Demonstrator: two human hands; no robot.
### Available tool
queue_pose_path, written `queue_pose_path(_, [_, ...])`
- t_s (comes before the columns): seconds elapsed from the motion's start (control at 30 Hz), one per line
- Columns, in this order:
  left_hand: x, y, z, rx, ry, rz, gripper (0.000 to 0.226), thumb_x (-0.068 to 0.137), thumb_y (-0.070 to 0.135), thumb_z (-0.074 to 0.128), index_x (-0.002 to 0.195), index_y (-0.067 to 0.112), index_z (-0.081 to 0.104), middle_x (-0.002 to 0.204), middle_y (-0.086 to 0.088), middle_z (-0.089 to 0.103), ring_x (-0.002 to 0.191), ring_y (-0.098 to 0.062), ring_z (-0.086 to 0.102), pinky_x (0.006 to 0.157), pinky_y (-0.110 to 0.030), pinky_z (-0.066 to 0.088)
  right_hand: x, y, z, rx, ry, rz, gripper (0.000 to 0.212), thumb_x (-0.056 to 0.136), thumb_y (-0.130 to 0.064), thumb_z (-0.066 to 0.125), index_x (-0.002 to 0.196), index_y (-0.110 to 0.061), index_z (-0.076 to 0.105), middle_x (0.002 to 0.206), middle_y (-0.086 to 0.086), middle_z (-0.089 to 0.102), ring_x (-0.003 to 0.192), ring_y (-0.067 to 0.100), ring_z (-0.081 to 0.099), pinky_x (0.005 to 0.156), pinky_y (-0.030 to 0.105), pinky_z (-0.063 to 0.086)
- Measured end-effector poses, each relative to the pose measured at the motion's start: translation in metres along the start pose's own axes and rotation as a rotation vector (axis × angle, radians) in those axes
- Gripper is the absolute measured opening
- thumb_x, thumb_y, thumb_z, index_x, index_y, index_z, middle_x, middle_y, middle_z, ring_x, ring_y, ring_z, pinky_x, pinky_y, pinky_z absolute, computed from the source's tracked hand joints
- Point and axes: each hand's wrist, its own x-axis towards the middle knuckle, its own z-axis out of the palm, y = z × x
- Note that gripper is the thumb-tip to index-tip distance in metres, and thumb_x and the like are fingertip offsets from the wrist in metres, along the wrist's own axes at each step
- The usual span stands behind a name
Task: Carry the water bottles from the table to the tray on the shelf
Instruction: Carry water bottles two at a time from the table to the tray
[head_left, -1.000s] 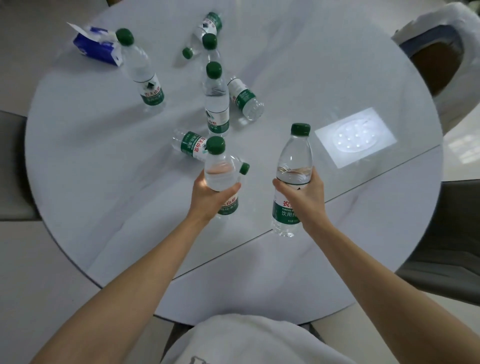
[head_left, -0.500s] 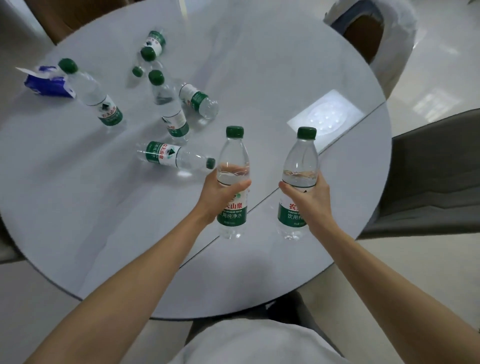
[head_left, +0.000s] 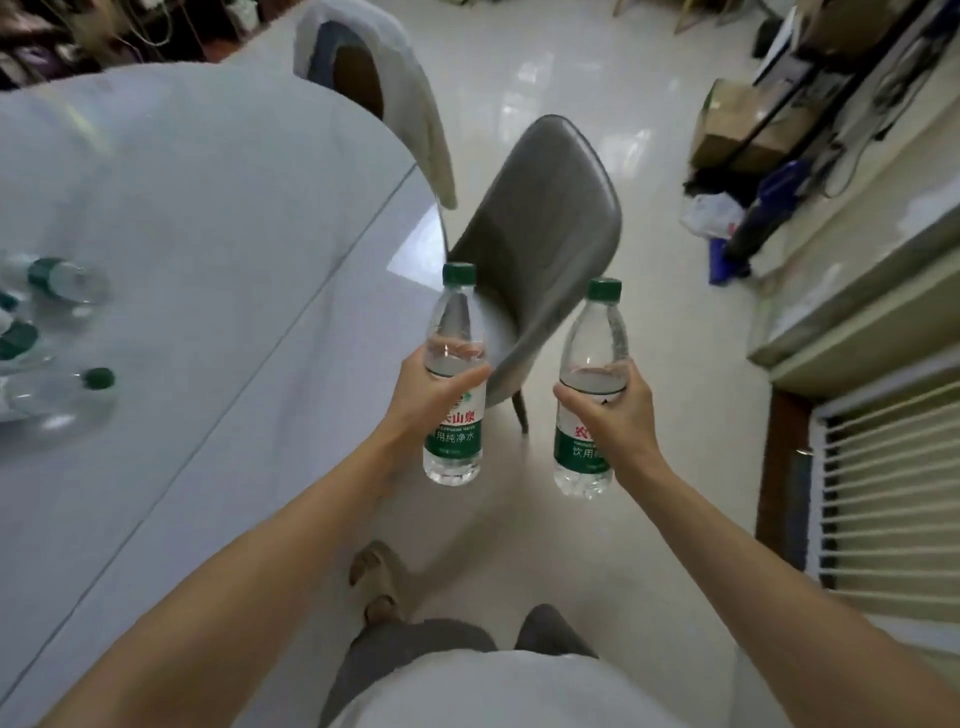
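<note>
My left hand (head_left: 423, 397) grips a clear water bottle (head_left: 455, 441) with a green cap and green label, held upright past the table's right edge. My right hand (head_left: 615, 415) grips a second water bottle (head_left: 589, 338) of the same kind, upright over the floor. The round white table (head_left: 208, 218) lies to my left. Several more green-capped bottles (head_left: 62, 387) lie or stand at its far left edge, partly cut off. No shelf tray is in view.
A grey chair (head_left: 540, 234) stands straight ahead by the table. A chair draped in white cloth (head_left: 415, 98) is behind it. Cardboard boxes (head_left: 737, 130) and clutter fill the upper right. A low ledge and slatted white grille (head_left: 893, 493) run along the right.
The view has swung right, away from the table. Both bottles have left the tabletop area and now hang over the floor; the table's bottles have slid to the left edge.
</note>
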Motion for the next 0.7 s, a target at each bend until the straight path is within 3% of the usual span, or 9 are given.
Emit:
queue_pose_path(0.1, [0.001,0.012,0.095,0.02,-0.152,-0.016,0.024,0.082,0.012,0.075,0.102,0.015,0.063,0.091,-0.004,0.071,0.081,-0.019,0.07,0.072,-0.03,0.056,0.005,0.018,-0.097,0.011,0.137,0.046,0.04,0.07,-0.015,0.083,0.099,-0.02,0.056,0.094,0.004,0.068,0.086,0.019,0.068,0.078,0.037,0.057])
queue_pose_path(0.23, [0.021,0.028,0.203,0.059,-0.319,-0.011,0.023,0.079,0.014,0.078,0.096,0.017,0.064,0.09,-0.009,0.072,0.084,-0.028,0.071,0.078,-0.04,0.058,0.026,0.036,-0.195,0.055,0.315,0.087,0.044,0.07,-0.015,0.084,0.106,-0.012,0.059,0.097,0.007,0.069,0.09,0.023,0.068,0.079,0.037,0.057])
queue_pose_path(0.33, [0.049,0.036,0.271,0.09,-0.419,-0.018,0.032,0.077,0.022,0.08,0.103,0.016,0.062,0.098,-0.013,0.07,0.088,-0.028,0.071,0.08,-0.039,0.058,0.053,0.051,-0.247,0.09,0.408,0.105,0.048,0.071,-0.016,0.084,0.111,-0.011,0.06,0.101,0.009,0.069,0.092,0.026,0.068,0.08,0.037,0.057])
queue_pose_path(0.5, [0.125,0.053,0.37,0.134,-0.572,0.005,0.024,0.08,0.021,0.077,0.1,0.02,0.062,0.095,-0.009,0.07,0.086,-0.024,0.071,0.074,-0.032,0.057,0.126,0.061,-0.313,0.092,0.534,0.136,0.044,0.071,-0.01,0.083,0.11,-0.006,0.063,0.098,0.009,0.072,0.087,0.021,0.069,0.075,0.031,0.056])
queue_pose_path(0.7, [0.229,0.107,0.459,0.156,-0.672,-0.026,0.055,0.062,0.04,0.082,0.107,0.014,0.064,0.098,-0.009,0.072,0.088,-0.027,0.072,0.079,-0.039,0.059,0.235,0.033,-0.376,0.055,0.637,0.219,0.041,0.071,-0.021,0.083,0.105,-0.009,0.065,0.095,0.007,0.072,0.087,0.024,0.07,0.08,0.04,0.058])
